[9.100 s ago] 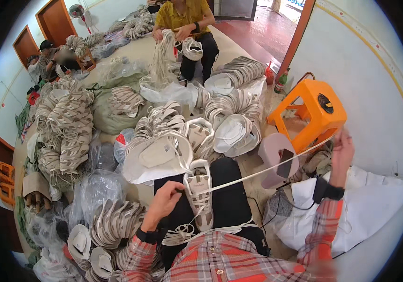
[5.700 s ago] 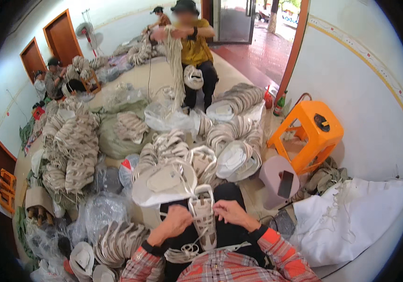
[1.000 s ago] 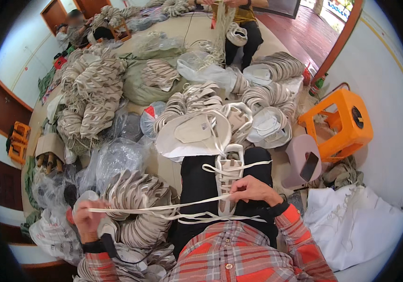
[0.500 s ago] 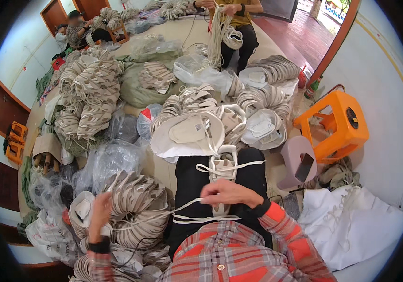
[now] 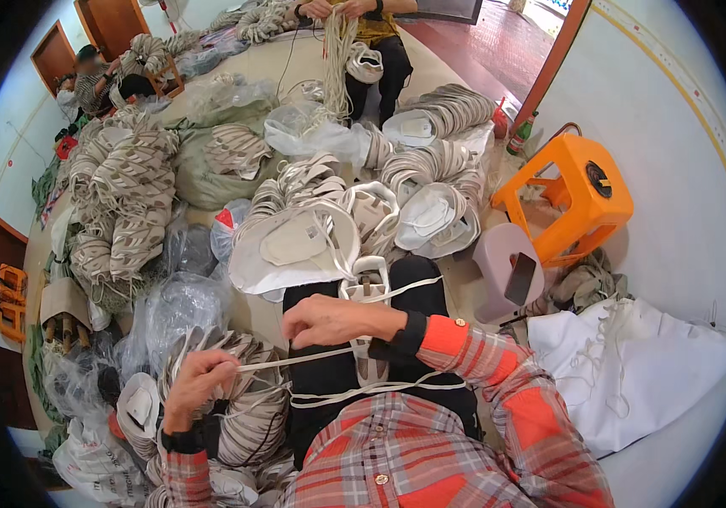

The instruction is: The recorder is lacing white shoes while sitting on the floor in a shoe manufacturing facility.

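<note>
A beige and white shoe upper (image 5: 371, 366) lies lengthwise across my black-trousered lap, partly covered by my right forearm. Pale laces extend from it to both sides. My left hand (image 5: 200, 379), off to the left, pinches one lace (image 5: 295, 359) that runs taut back toward the upper. Above that lace, my right hand (image 5: 329, 320) crosses over my left thigh. Its fingers bend loosely downward, with no lace visible in them. Another lace (image 5: 363, 392) lies doubled across my lap near my shirt.
Stacked shoe uppers (image 5: 253, 406) fill the left side. A large white upper piece (image 5: 295, 245) sits beyond my knees. To the right are a lilac stool (image 5: 498, 275) with a phone (image 5: 519, 279), an orange stool (image 5: 583, 186) and white cloth (image 5: 642, 364). A co-worker (image 5: 371, 51) sits ahead holding laces.
The view has shifted right. My right hand has moved left, away from the lace it pinched. My left hand now grips a lace stretched straight.
</note>
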